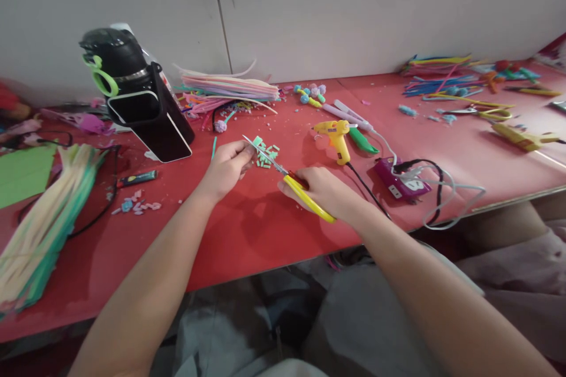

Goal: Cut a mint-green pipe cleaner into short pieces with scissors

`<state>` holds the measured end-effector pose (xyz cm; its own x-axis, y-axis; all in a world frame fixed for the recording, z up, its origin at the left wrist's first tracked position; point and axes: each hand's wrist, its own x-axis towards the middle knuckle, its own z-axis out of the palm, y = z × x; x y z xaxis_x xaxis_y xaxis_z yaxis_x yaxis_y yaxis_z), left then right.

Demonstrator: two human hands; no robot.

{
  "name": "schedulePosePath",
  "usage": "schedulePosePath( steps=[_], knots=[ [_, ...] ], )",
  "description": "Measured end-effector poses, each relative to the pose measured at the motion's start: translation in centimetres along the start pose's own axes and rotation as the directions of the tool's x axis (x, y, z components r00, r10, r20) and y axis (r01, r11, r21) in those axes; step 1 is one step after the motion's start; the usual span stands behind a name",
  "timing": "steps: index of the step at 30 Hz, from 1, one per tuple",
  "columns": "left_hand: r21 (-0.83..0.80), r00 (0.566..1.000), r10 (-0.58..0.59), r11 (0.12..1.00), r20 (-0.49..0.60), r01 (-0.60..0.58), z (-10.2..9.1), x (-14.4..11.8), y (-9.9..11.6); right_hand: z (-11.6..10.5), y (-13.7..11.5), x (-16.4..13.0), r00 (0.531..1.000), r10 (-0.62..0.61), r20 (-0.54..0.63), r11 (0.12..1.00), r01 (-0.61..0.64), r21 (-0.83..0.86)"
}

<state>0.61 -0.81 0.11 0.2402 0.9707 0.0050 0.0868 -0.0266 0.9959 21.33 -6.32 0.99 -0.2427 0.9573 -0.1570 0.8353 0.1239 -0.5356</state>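
Red table (265,235): scissors (287,177) in right hand (325,191) grip.

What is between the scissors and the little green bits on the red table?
Nothing visible. The scissors in the right hand point their blades straight at the green bits, which lie beside the left hand. The glue gun sits off to the side.
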Motion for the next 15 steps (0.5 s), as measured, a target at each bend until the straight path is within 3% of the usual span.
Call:
schedulePosePath(
  steps=[6, 15],
  knots=[
    [0.044, 1.0, -0.022, 0.999, 0.02, 0.021, -0.19, 0.0, -0.07, 0.07, 0.07, -0.07, 1.0, 0.002, 0.005, 1.0, -0.002, 0.004],
    [0.061, 0.997, -0.064, 0.996, 0.052, 0.061, -0.3, 0.11, -0.13, -0.05, -0.24, -0.21, 0.997, 0.073, 0.021, 0.981, -0.068, -0.18]
  ],
)
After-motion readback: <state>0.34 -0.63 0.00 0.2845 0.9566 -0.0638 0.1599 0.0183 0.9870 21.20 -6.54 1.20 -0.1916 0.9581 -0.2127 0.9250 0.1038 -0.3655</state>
